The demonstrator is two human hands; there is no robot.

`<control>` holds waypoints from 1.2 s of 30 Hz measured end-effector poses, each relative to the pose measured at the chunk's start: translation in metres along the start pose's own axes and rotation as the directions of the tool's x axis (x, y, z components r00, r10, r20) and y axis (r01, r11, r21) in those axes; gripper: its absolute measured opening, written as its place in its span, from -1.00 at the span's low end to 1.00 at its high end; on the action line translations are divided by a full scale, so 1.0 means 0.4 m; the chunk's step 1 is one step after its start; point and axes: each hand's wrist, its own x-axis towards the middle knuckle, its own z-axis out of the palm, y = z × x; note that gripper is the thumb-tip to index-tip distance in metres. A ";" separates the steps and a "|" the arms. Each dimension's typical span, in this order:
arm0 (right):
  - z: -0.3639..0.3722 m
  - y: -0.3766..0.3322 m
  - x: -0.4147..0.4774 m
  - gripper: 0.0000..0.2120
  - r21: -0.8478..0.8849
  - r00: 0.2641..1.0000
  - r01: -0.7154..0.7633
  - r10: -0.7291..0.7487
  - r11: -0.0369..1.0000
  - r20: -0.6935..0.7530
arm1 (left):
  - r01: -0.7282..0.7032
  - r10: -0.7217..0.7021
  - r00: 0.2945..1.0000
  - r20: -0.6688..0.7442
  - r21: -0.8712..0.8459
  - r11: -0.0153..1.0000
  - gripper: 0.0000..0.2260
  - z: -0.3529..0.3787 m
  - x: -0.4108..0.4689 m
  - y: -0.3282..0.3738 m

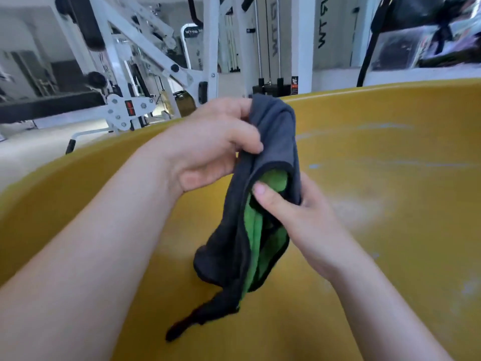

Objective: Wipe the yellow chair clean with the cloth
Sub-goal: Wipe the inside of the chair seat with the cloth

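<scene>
The yellow chair (385, 194) fills the lower and right part of the view, its curved seat marked with pale smears and specks. Above the seat I hold a cloth (270, 142), dark grey outside and green inside, hanging in loose folds. My left hand (210, 144) pinches its upper edge. My right hand (299, 217) grips it lower down, thumb pressed into the green side. The cloth's tail dangles close to the seat.
White gym machines (135, 74) with black pads stand behind the chair at the left and middle. A weight stack (270, 87) sits at the back centre. Dark bags (426, 35) rest on a ledge at the top right. Pale floor lies at the left.
</scene>
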 end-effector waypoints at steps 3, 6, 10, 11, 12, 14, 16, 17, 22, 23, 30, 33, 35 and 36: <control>-0.036 0.009 -0.002 -0.84 0.112 0.979 -0.180 0.189 0.977 -0.078 | 0.128 -0.132 0.990 0.052 0.073 0.989 -0.55 -0.052 -0.027 -0.010; -0.068 -0.002 -0.005 -0.80 0.074 0.953 -0.288 0.293 0.955 -0.077 | 0.233 -0.183 0.964 -0.191 0.286 0.929 -0.63 -0.065 -0.037 -0.033; -0.070 -0.005 0.018 -0.71 -0.559 0.968 -0.177 0.040 0.810 -0.247 | 0.339 -0.133 0.907 -0.400 0.502 0.796 -0.70 -0.050 -0.029 -0.043; -0.077 -0.005 0.024 -0.70 -0.486 0.971 -0.168 0.058 0.858 -0.233 | 0.336 -0.110 0.900 -0.422 0.511 0.791 -0.71 -0.042 -0.027 -0.044; -0.070 -0.017 0.031 -0.69 -0.293 0.971 -0.217 0.174 0.931 -0.167 | 0.321 -0.078 0.896 -0.436 0.518 0.793 -0.73 -0.031 -0.024 -0.047; -0.050 -0.015 0.030 -0.48 -0.078 0.916 -0.395 0.398 0.916 0.042 | 0.273 -0.023 0.897 -0.441 0.511 0.815 -0.71 -0.006 -0.015 -0.057; -0.032 0.004 0.023 -0.65 -0.124 0.936 -0.325 0.338 0.938 0.102 | 0.265 -0.028 0.888 -0.459 0.462 0.846 -0.59 -0.002 -0.008 -0.071; -0.034 0.007 0.020 -0.77 -0.106 0.955 -0.278 0.287 0.955 0.079 | 0.282 -0.064 0.888 -0.455 0.430 0.858 -0.55 -0.016 -0.011 -0.073; -0.116 -0.011 0.061 -0.61 0.258 0.969 -0.242 0.246 0.935 0.016 | 0.369 -0.289 0.896 -0.337 0.201 0.908 -0.30 -0.146 -0.057 -0.091; -0.123 0.014 0.079 -0.62 0.195 0.957 -0.250 0.273 0.948 -0.100 | 0.400 -0.288 0.867 -0.406 0.225 0.888 -0.35 -0.159 -0.053 -0.120; -0.043 0.256 0.056 -0.24 -0.763 0.858 -0.451 0.462 0.464 -0.226 | 0.593 -0.376 0.793 -0.479 0.464 0.658 -0.81 -0.119 -0.014 -0.412; 0.081 0.324 -0.014 -0.11 -0.909 0.838 -0.317 0.530 0.270 -0.135 | 0.564 -0.272 0.769 -0.579 0.414 0.714 -0.72 -0.121 0.018 -0.416; 0.146 0.368 -0.045 -0.23 -0.973 0.906 -0.148 0.420 0.179 -0.061 | 0.477 0.029 0.792 -0.610 0.649 0.593 -0.73 -0.153 0.053 -0.374; 0.153 0.387 -0.050 -0.33 -0.981 0.951 -0.040 0.309 0.190 0.021 | 0.447 0.177 0.801 -0.571 0.768 0.458 -0.73 -0.172 0.069 -0.345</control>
